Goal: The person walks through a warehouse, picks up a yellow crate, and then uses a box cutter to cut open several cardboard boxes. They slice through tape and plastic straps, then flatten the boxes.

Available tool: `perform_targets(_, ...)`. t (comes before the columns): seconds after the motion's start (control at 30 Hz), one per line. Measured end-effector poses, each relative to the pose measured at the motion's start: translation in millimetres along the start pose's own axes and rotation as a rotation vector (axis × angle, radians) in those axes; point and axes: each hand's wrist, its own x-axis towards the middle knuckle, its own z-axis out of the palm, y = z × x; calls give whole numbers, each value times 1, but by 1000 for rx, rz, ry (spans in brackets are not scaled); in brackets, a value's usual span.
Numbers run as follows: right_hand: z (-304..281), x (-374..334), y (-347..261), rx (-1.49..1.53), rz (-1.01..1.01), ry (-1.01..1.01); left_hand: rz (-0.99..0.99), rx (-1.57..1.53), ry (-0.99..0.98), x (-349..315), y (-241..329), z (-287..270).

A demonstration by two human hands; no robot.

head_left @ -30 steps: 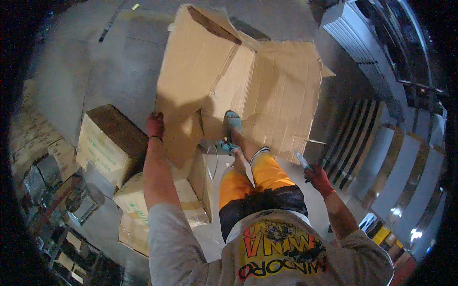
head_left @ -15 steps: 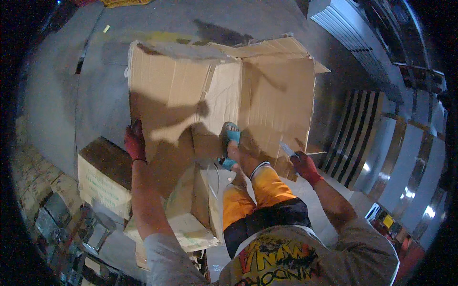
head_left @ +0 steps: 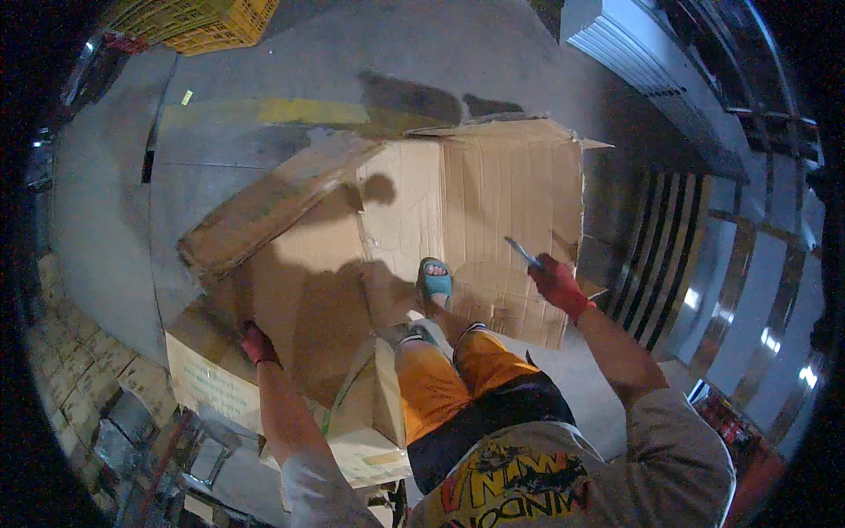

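A large opened-out cardboard box (head_left: 510, 185) spreads over the floor before me, its upper left part folded over into a slanted flap (head_left: 282, 207). My left hand (head_left: 259, 343), in a red glove, is closed at the shadowed left edge of the cardboard; its fingertips are partly hidden. In my right hand (head_left: 558, 289), also gloved in red, is a slim knife (head_left: 523, 252), its tip pointing up and left over the right panel. My sandalled foot (head_left: 435, 280) rests on the cardboard's lower middle.
Cardboard boxes (head_left: 209, 374) stand by my left arm. Yellow crates (head_left: 220, 26) are at the far left. To the right lie a dark-striped stack (head_left: 660, 260) and long pale panels (head_left: 625, 53). A red machine-like object (head_left: 738, 440) sits at the lower right.
My left hand has come down and nearer, and the left panel's top has folded over. The knife in my right hand has shifted slightly left and up.
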Motion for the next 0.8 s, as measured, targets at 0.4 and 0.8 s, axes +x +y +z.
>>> perform_targets(0.4, -80, 280, -82, -181, -350, 99, -2, -127, -17, 46, -48, 52)
perform_targets(0.8, -15, 396, -95, 83, -474, 309, 424, 417, 391, 48, 82, 111)
